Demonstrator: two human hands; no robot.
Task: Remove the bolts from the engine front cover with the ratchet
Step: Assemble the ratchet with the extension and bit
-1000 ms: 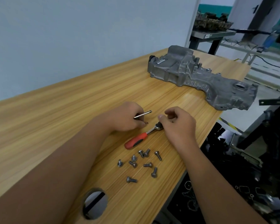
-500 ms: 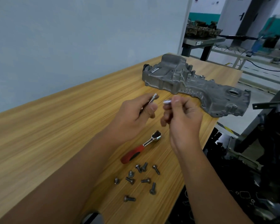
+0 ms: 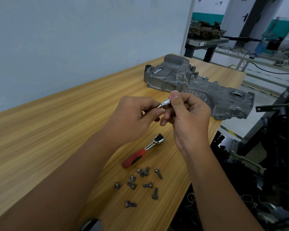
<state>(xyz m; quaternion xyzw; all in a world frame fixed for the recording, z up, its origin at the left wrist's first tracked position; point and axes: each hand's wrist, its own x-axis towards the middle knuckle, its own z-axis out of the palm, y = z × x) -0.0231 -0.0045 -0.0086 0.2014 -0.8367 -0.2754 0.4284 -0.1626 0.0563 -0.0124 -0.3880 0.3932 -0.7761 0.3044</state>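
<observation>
Cover (image 3: 207, 90) lies at the table's (image 3: 57, 130) far right end. Both hands, left (image 3: 132, 117) and right (image 3: 188, 119), meet above the middle; ratchet (image 3: 142, 152) beneath them, bolts (image 3: 140, 184) scattered nearer, just before it.

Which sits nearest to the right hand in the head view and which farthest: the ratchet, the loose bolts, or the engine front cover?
1. Engine front cover: just behind the right hand, on the table's far end; image closeness only, depth unclear.
2. Ratchet: on the table below the hands; its head is about as close, so 1 and 2 are too close to call.
3. Loose bolts: scattered nearer the camera, clearly farthest.
</observation>
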